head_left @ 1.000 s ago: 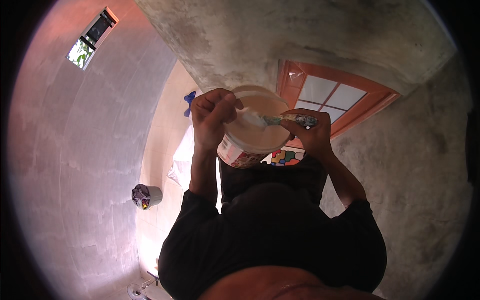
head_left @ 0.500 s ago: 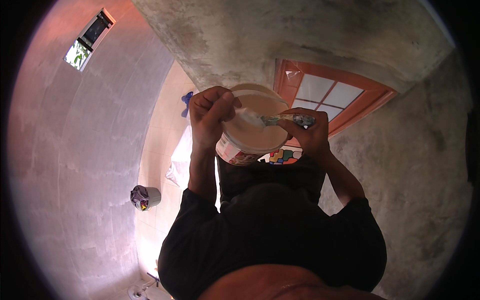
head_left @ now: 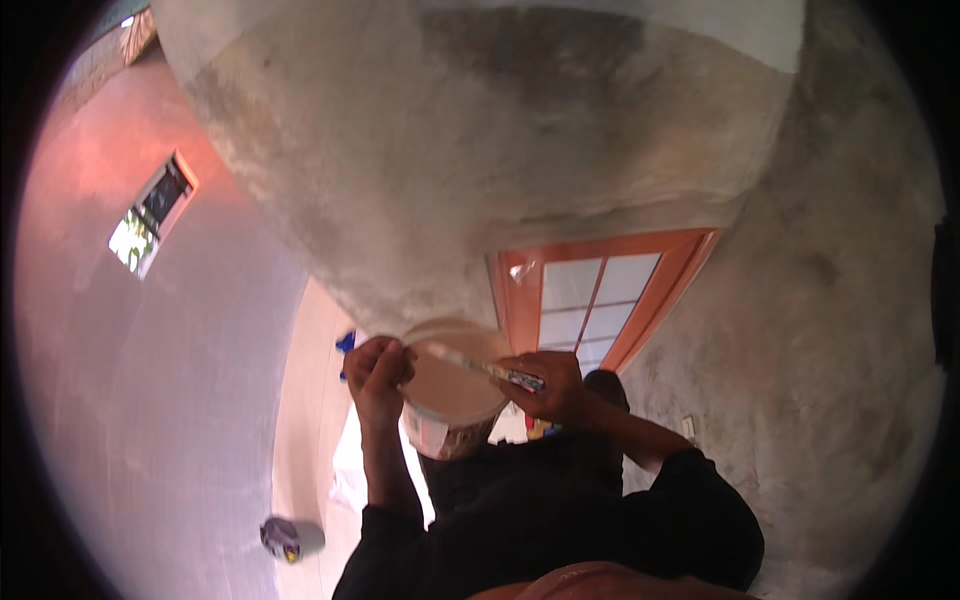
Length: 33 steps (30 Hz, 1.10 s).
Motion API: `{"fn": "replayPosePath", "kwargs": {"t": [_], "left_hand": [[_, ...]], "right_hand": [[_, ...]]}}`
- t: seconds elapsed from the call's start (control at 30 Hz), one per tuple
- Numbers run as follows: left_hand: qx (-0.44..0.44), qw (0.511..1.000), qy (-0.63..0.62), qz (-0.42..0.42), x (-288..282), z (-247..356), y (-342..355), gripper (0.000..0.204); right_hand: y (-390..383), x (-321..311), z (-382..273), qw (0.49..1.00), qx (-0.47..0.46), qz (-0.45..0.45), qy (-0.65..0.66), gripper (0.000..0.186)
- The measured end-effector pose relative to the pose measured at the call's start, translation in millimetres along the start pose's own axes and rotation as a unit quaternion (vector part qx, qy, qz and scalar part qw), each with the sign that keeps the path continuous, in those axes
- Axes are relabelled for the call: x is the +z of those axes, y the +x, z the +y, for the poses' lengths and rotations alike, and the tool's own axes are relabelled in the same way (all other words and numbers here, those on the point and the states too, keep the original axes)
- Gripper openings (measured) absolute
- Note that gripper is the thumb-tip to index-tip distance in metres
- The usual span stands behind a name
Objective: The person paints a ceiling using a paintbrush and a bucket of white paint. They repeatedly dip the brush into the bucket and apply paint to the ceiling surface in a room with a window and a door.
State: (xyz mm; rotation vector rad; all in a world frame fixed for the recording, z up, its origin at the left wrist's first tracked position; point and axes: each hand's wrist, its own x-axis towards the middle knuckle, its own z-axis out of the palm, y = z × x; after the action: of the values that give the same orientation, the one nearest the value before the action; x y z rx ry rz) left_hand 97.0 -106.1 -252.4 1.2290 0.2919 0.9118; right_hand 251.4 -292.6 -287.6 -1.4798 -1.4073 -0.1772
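A round paint bucket [head_left: 450,440] with a printed label hangs in front of my body, holding pale beige paint [head_left: 450,388]. At its left rim my left hand [head_left: 378,380] is closed, fingers curled round the edge or handle; which one I cannot tell. My right hand [head_left: 552,388] grips the paint-spattered handle of a paintbrush [head_left: 512,377] at the bucket's right side. The brush slants over the bucket's mouth, its pale tip pointing towards my left hand. Motion blurs the bristles, so whether they touch the paint is unclear.
Bare plastered walls [head_left: 400,200] rise ahead and at right, with an orange-framed glazed door [head_left: 600,290] between. At left are a small wall opening [head_left: 150,215], a bin with a dark bag [head_left: 285,538], a blue object [head_left: 346,342] and white sheeting [head_left: 348,470] on the tiled floor.
My view has tilted up, so the bucket and both hands sit lower and more wall shows. The brush has shifted, its tip now nearer the bucket's far side.
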Motion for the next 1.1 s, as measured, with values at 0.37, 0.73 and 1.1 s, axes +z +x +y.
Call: {"fn": "replayPosePath", "kwargs": {"t": [0.37, 0.73, 1.1], "left_hand": [[0.076, 0.997, 0.012, 0.019, -29.6, 6.9, 5.4, 0.024], [0.120, 0.987, 0.054, 0.096, -37.2, 29.9, -0.1, 0.034], [0.116, 0.965, 0.078, 0.222, -49.2, 25.9, -4.9, 0.021]], "right_hand": [[18.5, -160.5, 4.6, 0.926, 0.125, 0.324, 0.146, 0.018], [90.0, -444.1, 133.8, 0.678, -0.046, 0.619, -0.394, 0.026], [147.7, -495.1, 167.2, 0.644, 0.016, 0.616, -0.454, 0.024]]}}
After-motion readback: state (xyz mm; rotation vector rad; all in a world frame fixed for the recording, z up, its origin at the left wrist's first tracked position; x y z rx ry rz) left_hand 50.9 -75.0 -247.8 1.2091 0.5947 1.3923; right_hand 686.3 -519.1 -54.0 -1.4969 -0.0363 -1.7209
